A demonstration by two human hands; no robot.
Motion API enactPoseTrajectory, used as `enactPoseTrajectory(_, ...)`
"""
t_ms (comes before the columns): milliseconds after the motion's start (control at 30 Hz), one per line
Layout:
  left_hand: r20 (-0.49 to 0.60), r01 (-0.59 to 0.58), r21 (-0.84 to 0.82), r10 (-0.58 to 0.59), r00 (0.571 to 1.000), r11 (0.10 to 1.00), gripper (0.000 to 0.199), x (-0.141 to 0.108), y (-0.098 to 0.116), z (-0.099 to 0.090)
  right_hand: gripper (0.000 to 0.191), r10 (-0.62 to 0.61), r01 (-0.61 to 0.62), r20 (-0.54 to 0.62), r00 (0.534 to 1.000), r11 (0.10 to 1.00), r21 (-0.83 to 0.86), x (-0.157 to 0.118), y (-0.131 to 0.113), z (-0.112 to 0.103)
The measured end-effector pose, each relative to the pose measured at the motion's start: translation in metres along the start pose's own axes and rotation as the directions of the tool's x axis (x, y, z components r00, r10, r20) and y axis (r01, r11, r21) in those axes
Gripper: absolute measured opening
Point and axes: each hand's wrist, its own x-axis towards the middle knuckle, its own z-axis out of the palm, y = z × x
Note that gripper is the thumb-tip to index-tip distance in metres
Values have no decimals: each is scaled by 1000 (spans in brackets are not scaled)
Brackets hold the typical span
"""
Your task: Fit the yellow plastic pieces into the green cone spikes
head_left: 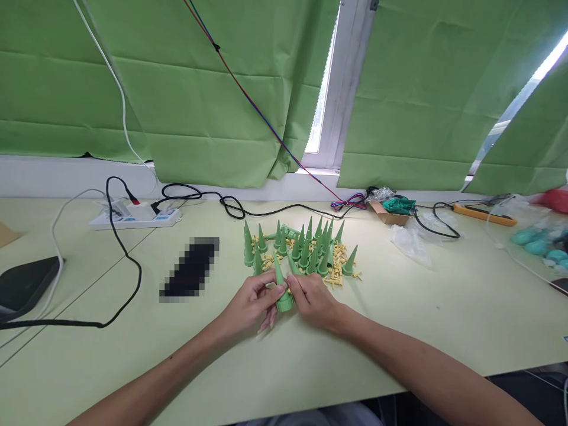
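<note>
On the left, a black device lies on the pale table. Beyond it is a white power strip with plugs in it; its blue markings are too small to read. A black cable loops down from the strip, and right of it lies a dark, pixelated rectangular object, any writing on it masked.

The left hand is partly closed, its thumb and fingers pinching a green cone with a ridged round base. That cone stands slightly tilted between the two hands, tip up, base toward the person. The right hand is curled just to its right, thumb and forefinger close against the cone's side; whether they grip it or a small peg cannot be told. A second green cone leans just behind the right fingers.

Past both hands, more green cones stand clustered among scattered yellow pegs. Farther right are a small cardboard box holding teal plastic, a clear bag and a yellow-orange tool. A blue label at the right edge is illegible.
</note>
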Motion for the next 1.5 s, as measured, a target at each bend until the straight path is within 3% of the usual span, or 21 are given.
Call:
enactPoseTrajectory(367,10,71,-241,-71,997,968,39,0,-2,5,47,-76,81,47,996,988,-128,-3,6,0)
enactPoseTrajectory(633,2,-2,5,2,1000,1000,38,-1,-1,2,44,-58,58,12,998,998,-20,-2,4,0)
enactPoseTrajectory(933,-40,-63,99,67,997,993,34,-3,2,5,39,-19,19,-7,1000,995,96,0,0,-2)
enactPoseTrajectory(1100,-69,-97,107,105,992,990,31,-3,6,7,38,-19,21,-15,1000,993,112,0,-1,-1)
enactPoseTrajectory(1333,-74,-33,93,40,996,995,40,0,6,7,39,32,-27,-41,999,993,118,-1,2,1)
enactPoseTrajectory(1500,-64,-26,34,29,998,999,39,1,6,5,37,4,1,-75,997,997,73,-2,2,0)
